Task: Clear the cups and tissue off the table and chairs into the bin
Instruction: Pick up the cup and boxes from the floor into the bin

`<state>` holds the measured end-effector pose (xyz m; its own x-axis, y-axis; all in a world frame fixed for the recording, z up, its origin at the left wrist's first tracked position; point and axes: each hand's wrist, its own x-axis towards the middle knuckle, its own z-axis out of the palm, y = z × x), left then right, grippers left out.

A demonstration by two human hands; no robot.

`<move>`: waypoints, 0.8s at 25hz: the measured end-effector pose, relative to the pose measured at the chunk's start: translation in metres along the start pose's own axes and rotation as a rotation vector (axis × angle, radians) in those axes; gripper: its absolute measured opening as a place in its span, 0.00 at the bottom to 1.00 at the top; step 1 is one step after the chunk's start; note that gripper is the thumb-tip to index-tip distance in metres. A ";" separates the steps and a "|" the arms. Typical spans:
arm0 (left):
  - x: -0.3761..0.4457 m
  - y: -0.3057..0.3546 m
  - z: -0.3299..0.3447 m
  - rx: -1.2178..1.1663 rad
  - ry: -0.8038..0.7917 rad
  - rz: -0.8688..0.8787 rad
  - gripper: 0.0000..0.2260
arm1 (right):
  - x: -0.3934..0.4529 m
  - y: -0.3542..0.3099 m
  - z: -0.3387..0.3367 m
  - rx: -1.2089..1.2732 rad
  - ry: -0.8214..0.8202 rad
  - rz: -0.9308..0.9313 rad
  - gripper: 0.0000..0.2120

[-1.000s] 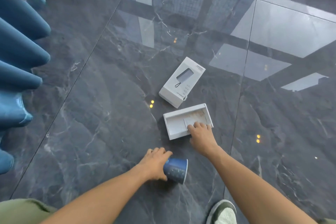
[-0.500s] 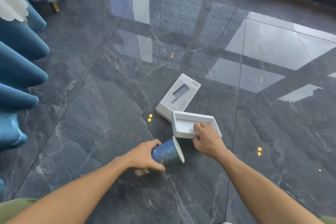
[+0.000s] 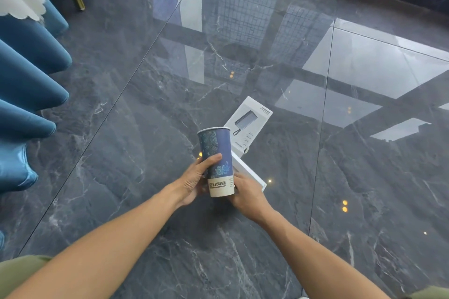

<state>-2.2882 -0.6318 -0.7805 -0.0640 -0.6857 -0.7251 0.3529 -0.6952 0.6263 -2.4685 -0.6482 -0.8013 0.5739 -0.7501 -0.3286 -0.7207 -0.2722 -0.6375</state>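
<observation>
Blue paper, floral print up top and a cream band w/ dark characters at the base: that's the tall paper cup (image 3: 217, 164), held rim-up and roughly upright, tilted a bit, above the floor between both hands. Left hand (image 3: 194, 183) wraps the lower half, thumb across the front of the wall. Right hand (image 3: 246, 193) is closed on a shallow white cardboard box tray (image 3: 247, 172) just behind the cup, and its fingers (image 3: 239, 178) look to touch the cup's base too; can't tell how much of the cup they really carry.

Risks, as a judgement:
- The right hand is doing double duty. Tray and cup in one crowded hold means either could slip when the hands part.
- The cup is thin paper; a hard squeeze by the left hand would buckle the wall.
- The inside isn't visible, so any leftover liquid could spill if it tips further, and the glossy dark grey marble floor (image 3: 121, 201) would turn slick.
- The bin isn't in view; carrying to it w/ both hands full leaves nothing free.

Cup looks undented, rim round, no lid.

Beyond the hands a white product box w/ a grey device printed on it (image 3: 251, 124) lies flat on the floor, just past the tray. At far left hang blue fabric folds (image 3: 26, 94).
</observation>
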 end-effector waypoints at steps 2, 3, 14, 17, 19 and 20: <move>-0.001 -0.002 -0.004 -0.022 0.051 0.030 0.37 | 0.001 -0.006 0.005 0.024 -0.039 -0.003 0.11; -0.001 -0.002 -0.007 -0.035 0.091 0.055 0.38 | 0.000 -0.008 0.005 0.007 -0.050 -0.009 0.12; -0.026 0.009 -0.044 -0.041 0.283 0.238 0.32 | 0.090 0.018 -0.028 0.385 0.305 0.852 0.45; -0.029 0.003 -0.053 -0.039 0.274 0.227 0.33 | 0.122 0.012 -0.015 0.413 0.319 0.976 0.56; -0.029 -0.004 -0.060 -0.035 0.289 0.212 0.33 | 0.138 0.007 -0.009 0.359 0.370 1.069 0.58; -0.030 -0.008 -0.064 -0.033 0.301 0.207 0.33 | 0.144 0.005 -0.005 0.325 0.387 1.092 0.58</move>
<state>-2.2297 -0.5921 -0.7819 0.2875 -0.7134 -0.6391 0.3596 -0.5380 0.7624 -2.3918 -0.7604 -0.8483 -0.4735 -0.6364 -0.6089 -0.5901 0.7424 -0.3171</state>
